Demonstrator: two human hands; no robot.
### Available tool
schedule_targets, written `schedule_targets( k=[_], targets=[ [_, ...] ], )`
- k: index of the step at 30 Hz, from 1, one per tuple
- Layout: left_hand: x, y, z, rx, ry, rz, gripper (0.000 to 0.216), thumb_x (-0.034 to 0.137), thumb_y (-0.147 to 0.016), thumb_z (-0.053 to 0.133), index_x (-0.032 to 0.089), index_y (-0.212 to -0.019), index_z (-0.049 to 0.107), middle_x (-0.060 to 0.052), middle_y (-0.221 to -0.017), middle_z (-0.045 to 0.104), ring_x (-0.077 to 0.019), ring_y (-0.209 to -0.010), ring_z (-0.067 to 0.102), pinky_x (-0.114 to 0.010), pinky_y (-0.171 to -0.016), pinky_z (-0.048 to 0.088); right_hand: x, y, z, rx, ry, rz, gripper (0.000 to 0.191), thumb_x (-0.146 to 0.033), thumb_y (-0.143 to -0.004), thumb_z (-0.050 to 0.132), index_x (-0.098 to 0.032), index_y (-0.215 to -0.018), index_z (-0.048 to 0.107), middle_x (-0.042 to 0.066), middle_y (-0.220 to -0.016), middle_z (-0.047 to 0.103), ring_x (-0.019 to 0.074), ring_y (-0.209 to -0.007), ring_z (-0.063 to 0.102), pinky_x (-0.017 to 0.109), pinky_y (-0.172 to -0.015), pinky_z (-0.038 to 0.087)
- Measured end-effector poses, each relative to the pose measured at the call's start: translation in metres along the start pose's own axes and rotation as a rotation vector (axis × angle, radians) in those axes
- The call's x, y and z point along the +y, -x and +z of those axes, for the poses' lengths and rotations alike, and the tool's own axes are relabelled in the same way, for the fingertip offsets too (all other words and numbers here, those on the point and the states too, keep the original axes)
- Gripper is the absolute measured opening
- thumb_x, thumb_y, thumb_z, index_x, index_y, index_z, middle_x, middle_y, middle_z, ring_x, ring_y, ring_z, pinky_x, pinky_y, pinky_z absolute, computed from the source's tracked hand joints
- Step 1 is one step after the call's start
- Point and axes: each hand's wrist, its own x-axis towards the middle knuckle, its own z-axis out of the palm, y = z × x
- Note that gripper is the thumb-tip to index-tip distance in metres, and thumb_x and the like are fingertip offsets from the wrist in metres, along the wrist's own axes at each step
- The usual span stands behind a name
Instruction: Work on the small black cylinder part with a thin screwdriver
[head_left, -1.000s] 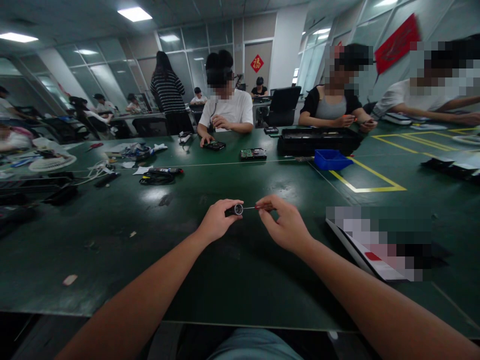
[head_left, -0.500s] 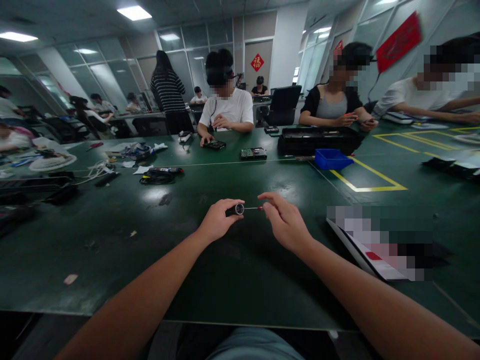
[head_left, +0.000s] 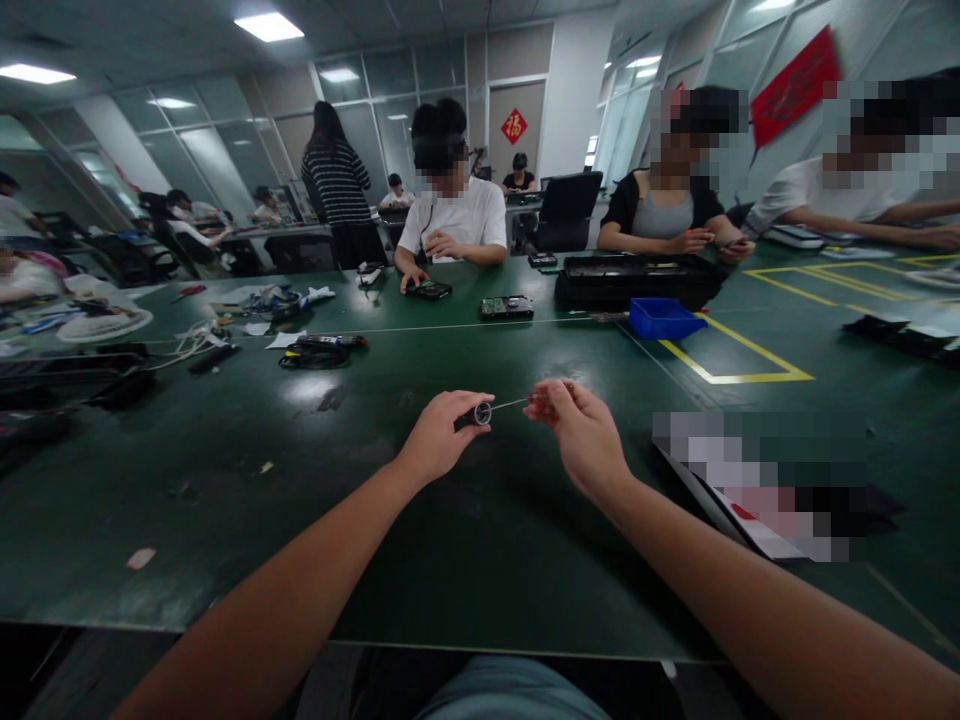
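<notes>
Above the green table (head_left: 450,580), my left hand (head_left: 431,440) is closed round a small black cylinder (head_left: 481,413) with a pale ring at its round end, which faces me. My right hand (head_left: 589,435) pinches the red handle of a thin screwdriver (head_left: 510,404). Its metal shaft points left, and its tip meets the ringed end of the cylinder. Most of the handle is hidden by the right fingers. What lies inside the ring is too small to make out.
Right of my forearm lies a blurred-out white and dark object (head_left: 739,500). Further back are a blue tray (head_left: 660,318), a long black housing (head_left: 637,280), a circuit-board device (head_left: 506,307) and a black cable bundle (head_left: 322,350). Several people sit across the table.
My right hand has turned and risen slightly, its fingers now curled closer round the screwdriver handle. The shaft tilts up to the right. My left hand has barely moved.
</notes>
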Motion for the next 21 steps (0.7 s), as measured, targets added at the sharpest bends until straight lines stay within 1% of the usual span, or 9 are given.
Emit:
schedule_targets(
  k=[2,3,6,8,14,17,19,21],
  targets=[
    [-0.001,-0.002,0.000,-0.032,-0.042,0.044,0.038,0.019,-0.089,0.070,0.026,-0.126,0.066,-0.005,-0.125,0.069,-0.0236,-0.119,0.059,-0.046,-0.109,0.038,0.004,-0.004,-0.002,0.017,-0.060,0.068,0.029,-0.051,-0.089,0.060,-0.022,-0.088,0.063,0.004,-0.079,0.066,0.0189,-0.071,0.065,0.039,-0.075,0.058],
    [-0.002,-0.003,0.000,-0.051,-0.064,0.045,0.038,0.020,-0.089,0.070,0.027,-0.127,0.066,-0.005,-0.125,0.069,-0.0240,-0.118,0.059,-0.047,-0.109,0.038,0.005,-0.005,-0.003,0.032,-0.053,0.085,0.030,-0.052,-0.089,0.060,-0.022,-0.085,0.062,0.003,-0.076,0.065,0.0187,-0.068,0.064,0.039,-0.072,0.059],
    [-0.006,-0.004,0.001,-0.101,-0.097,0.002,0.039,0.021,-0.089,0.070,0.026,-0.127,0.066,-0.006,-0.122,0.070,-0.0251,-0.115,0.060,-0.047,-0.106,0.040,0.007,-0.007,-0.005,0.087,0.056,0.054,0.029,-0.051,-0.091,0.057,-0.022,-0.086,0.060,0.004,-0.077,0.066,0.0187,-0.068,0.064,0.038,-0.070,0.058],
    [-0.007,-0.004,0.001,-0.112,-0.092,-0.022,0.039,0.022,-0.089,0.070,0.025,-0.128,0.066,-0.007,-0.123,0.069,-0.0255,-0.115,0.059,-0.047,-0.105,0.040,0.007,-0.005,-0.006,0.090,0.140,0.006,0.029,-0.050,-0.093,0.055,-0.022,-0.090,0.061,0.004,-0.081,0.068,0.0190,-0.072,0.065,0.037,-0.070,0.057],
    [-0.006,-0.002,0.000,-0.111,-0.069,-0.068,0.040,0.024,-0.088,0.070,0.023,-0.128,0.066,-0.007,-0.119,0.070,-0.0261,-0.111,0.060,-0.045,-0.103,0.043,-0.002,0.002,-0.004,0.096,0.331,-0.124,0.029,-0.049,-0.097,0.050,-0.021,-0.093,0.060,0.004,-0.080,0.067,0.0192,-0.074,0.064,0.037,-0.073,0.052],
    [-0.004,0.000,0.000,-0.109,-0.030,-0.115,0.045,0.025,-0.089,0.068,0.023,-0.133,0.062,-0.007,-0.118,0.068,-0.0257,-0.112,0.059,-0.044,-0.101,0.044,-0.005,0.003,-0.004,0.085,0.365,-0.158,0.029,-0.048,-0.098,0.050,-0.021,-0.098,0.061,0.004,-0.085,0.068,0.0195,-0.078,0.063,0.038,-0.075,0.051],
    [-0.003,0.000,0.000,-0.073,0.019,-0.135,0.047,0.026,-0.091,0.065,0.024,-0.137,0.058,-0.007,-0.122,0.066,-0.0251,-0.115,0.058,-0.042,-0.103,0.043,-0.006,0.004,-0.004,0.076,0.356,-0.183,0.027,-0.047,-0.098,0.051,-0.022,-0.100,0.061,0.005,-0.089,0.068,0.0197,-0.080,0.064,0.038,-0.076,0.052],
    [-0.004,-0.001,0.000,-0.013,0.114,-0.179,0.043,0.028,-0.093,0.061,0.024,-0.135,0.056,-0.007,-0.123,0.064,-0.0236,-0.113,0.058,-0.041,-0.102,0.044,-0.007,0.005,-0.004,0.068,0.351,-0.202,0.026,-0.046,-0.098,0.052,-0.022,-0.102,0.061,0.005,-0.090,0.069,0.0198,-0.081,0.064,0.038,-0.077,0.052]
  ],
)
